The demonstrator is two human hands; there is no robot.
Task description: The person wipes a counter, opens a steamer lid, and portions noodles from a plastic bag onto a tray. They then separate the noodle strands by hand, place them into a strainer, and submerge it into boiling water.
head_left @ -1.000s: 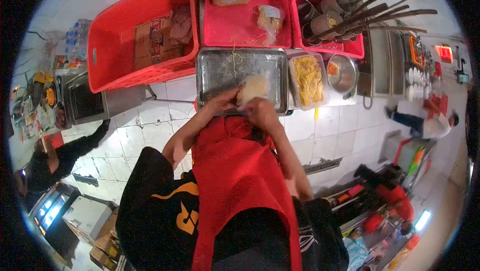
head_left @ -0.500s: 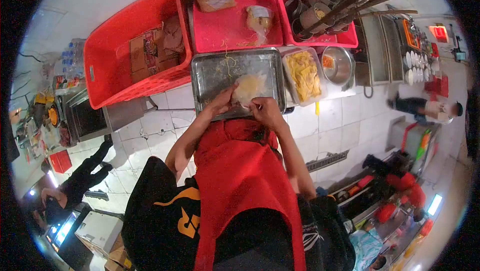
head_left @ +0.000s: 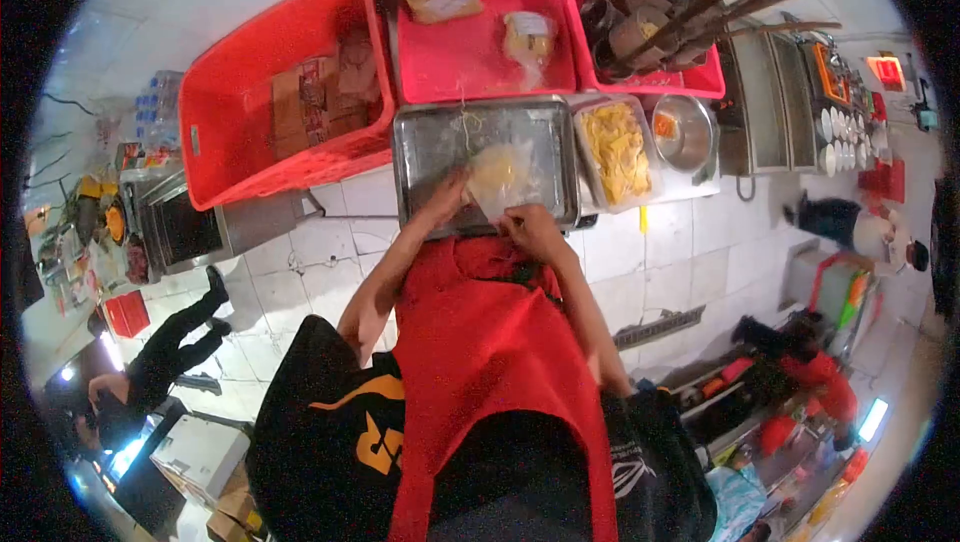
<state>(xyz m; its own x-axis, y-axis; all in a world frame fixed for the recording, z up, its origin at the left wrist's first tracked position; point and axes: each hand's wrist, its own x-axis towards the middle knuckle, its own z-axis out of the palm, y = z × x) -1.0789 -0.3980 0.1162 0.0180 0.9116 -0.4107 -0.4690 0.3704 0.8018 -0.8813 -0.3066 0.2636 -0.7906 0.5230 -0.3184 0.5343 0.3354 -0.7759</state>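
Observation:
A clear plastic bag [head_left: 500,174] with pale yellow food inside lies over the metal tray [head_left: 418,122]. My left hand [head_left: 447,197] is at the bag's left side, its fingers closed against the plastic. At the bag's lower edge, my right hand [head_left: 528,229] pinches the plastic near the tray's front rim. A few noodle strands [head_left: 468,124] lie on the tray above the bag. Another bag of yellow food [head_left: 529,37] rests in the pink basket [head_left: 425,57] behind the tray.
A red crate [head_left: 215,132] holding cardboard stands at left. Right of the tray are a container of yellow food [head_left: 618,154] and a steel pot [head_left: 690,147]. Long-handled strainers [head_left: 690,17] fill another pink basket. Other people are farther off on both sides.
The bag now looks more spread out and extends lower between my hands. My right hand has moved slightly down relative to the tray. The whole view has shifted a little.

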